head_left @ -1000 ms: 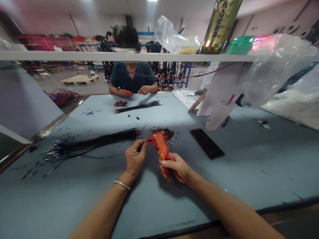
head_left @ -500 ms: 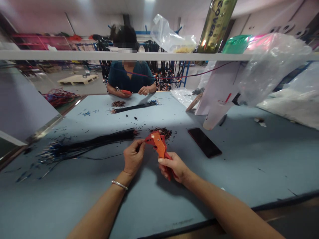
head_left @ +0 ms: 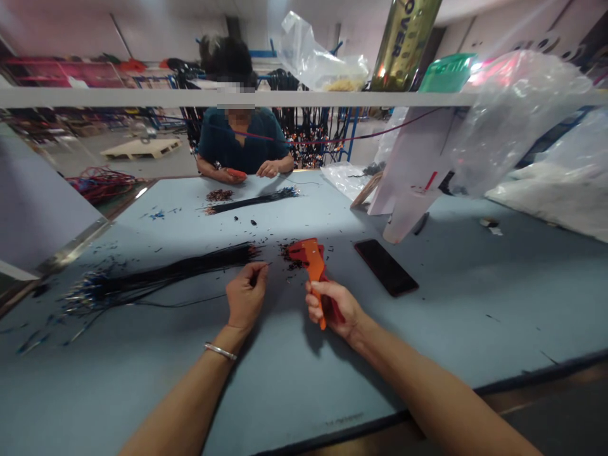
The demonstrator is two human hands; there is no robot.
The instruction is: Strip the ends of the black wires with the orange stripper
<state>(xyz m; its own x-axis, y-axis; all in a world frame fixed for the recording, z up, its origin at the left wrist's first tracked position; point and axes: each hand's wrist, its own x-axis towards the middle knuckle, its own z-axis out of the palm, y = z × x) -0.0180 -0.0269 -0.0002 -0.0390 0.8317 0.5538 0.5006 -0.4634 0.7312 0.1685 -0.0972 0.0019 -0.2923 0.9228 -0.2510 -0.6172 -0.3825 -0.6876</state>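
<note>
Orange-and-red pliers (head_left: 313,256) stand near the centre of the frame, nose up, above a heap of dark scraps (head_left: 290,258). We see the right hand (head_left: 336,307) wrapped around their handles, fingers curled and thumb along the upper side (how hard it squeezes, we cannot tell). To its left, the left hand (head_left: 247,294) is closed in a pinch on a thin dark wire (head_left: 199,303), whose short end pokes past the fingertips toward the pliers without touching them. A silver bracelet (head_left: 220,351) circles that wrist.

Left of the hands we find a bundle of black wires (head_left: 175,269) lying across the blue-grey table (head_left: 285,392), its blue and silvery ends fanned out at the left of the frame. A dark phone (head_left: 386,266) lies flat just right of centre, and behind it a pale cup (head_left: 409,214) with a red straw stands near a white panel.

Across the table, at upper centre, we see a co-worker (head_left: 244,139) in a dark top, a red tool (head_left: 236,173) at one hand, seated behind a second bundle (head_left: 251,201). Along the top, a white shelf (head_left: 166,97) carries a clear bag (head_left: 327,63), a greenish bottle (head_left: 403,47) and a green container (head_left: 446,73).
</note>
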